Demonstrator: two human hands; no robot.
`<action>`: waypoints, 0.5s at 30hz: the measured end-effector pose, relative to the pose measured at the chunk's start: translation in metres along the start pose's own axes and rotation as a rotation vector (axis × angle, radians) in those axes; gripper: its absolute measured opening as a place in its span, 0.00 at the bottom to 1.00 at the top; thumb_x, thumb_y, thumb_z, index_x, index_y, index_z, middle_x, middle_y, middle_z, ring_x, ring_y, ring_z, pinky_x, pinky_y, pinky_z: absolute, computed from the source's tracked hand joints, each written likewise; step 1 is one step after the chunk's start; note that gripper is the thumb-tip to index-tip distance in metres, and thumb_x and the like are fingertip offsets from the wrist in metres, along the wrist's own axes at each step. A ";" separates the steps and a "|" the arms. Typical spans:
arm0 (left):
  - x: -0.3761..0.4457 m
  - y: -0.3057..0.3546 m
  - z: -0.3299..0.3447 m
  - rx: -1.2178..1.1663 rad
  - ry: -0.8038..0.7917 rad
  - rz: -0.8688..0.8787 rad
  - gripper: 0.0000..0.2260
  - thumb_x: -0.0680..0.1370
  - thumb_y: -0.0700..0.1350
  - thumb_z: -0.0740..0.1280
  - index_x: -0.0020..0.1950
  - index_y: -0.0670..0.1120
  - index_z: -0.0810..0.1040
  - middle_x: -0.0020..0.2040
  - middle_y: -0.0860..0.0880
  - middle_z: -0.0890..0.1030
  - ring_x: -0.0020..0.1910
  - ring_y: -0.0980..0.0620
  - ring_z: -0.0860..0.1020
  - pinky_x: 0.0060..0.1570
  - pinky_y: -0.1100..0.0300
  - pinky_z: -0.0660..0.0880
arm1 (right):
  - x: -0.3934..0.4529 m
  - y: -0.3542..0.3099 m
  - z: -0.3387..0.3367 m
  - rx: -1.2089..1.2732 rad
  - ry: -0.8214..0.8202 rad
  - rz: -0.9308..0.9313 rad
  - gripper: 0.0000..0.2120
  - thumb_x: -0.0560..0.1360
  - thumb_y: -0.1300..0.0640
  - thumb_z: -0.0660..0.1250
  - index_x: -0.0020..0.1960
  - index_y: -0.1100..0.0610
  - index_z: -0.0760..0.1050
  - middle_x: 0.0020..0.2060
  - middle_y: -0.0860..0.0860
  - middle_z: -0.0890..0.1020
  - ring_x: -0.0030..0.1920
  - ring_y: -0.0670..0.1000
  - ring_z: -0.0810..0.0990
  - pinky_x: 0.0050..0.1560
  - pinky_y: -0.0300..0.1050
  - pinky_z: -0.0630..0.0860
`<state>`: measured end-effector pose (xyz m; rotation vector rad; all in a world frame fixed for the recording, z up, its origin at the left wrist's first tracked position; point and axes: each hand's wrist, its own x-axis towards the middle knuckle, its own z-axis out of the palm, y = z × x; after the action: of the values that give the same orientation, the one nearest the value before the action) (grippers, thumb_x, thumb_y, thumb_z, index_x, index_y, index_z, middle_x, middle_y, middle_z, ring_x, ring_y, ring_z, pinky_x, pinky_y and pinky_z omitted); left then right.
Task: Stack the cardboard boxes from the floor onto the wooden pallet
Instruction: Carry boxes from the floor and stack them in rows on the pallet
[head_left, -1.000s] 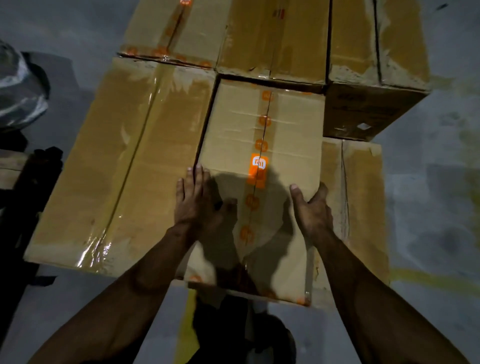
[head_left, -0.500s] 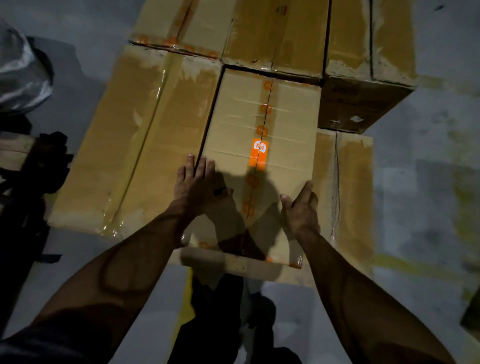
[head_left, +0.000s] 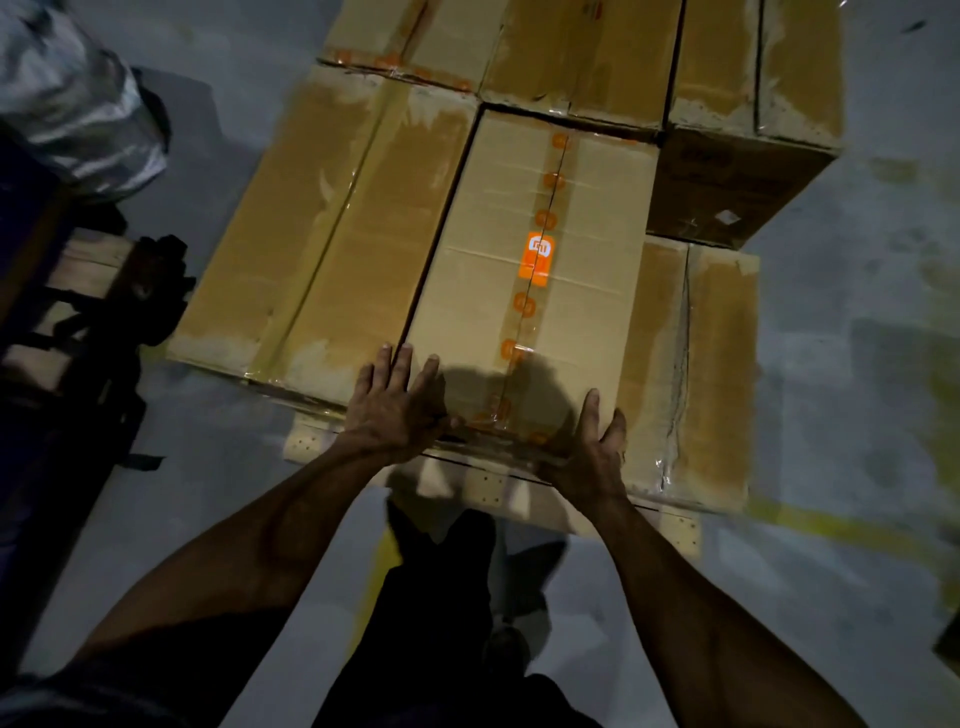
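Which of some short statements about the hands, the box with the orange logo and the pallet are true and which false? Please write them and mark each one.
1. Both hands touch the box with the orange logo. True.
2. The left hand lies with straight fingers on the box top. True.
3. The right hand holds a roll of tape. False: it holds nothing and rests at the box's near right corner.
4. The wooden pallet shows below the box's near edge. True.
5. The orange logo is on the box side. False: it is on the top.
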<state>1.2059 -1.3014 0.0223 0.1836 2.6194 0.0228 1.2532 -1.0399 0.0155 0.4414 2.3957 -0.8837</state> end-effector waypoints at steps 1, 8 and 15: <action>-0.002 -0.001 0.004 0.009 0.015 0.005 0.44 0.75 0.74 0.52 0.81 0.53 0.40 0.82 0.42 0.42 0.80 0.38 0.39 0.78 0.42 0.45 | 0.001 0.003 0.000 -0.010 0.012 -0.024 0.59 0.68 0.44 0.78 0.81 0.50 0.38 0.78 0.64 0.44 0.74 0.71 0.58 0.68 0.63 0.67; -0.006 -0.003 0.014 0.062 0.072 0.021 0.42 0.77 0.69 0.58 0.81 0.53 0.39 0.82 0.44 0.41 0.80 0.38 0.39 0.77 0.43 0.45 | 0.002 0.014 -0.005 -0.126 0.063 -0.061 0.46 0.77 0.43 0.68 0.81 0.46 0.40 0.78 0.60 0.52 0.66 0.66 0.72 0.59 0.59 0.74; -0.010 -0.002 0.011 0.044 0.080 0.009 0.39 0.79 0.62 0.60 0.81 0.55 0.39 0.82 0.46 0.44 0.80 0.39 0.42 0.77 0.44 0.47 | 0.005 0.017 -0.010 -0.162 0.091 -0.088 0.44 0.77 0.50 0.69 0.81 0.46 0.43 0.78 0.59 0.52 0.67 0.65 0.72 0.62 0.58 0.73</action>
<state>1.2192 -1.3053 0.0173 0.2134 2.7004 -0.0253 1.2538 -1.0204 0.0105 0.3223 2.5631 -0.7126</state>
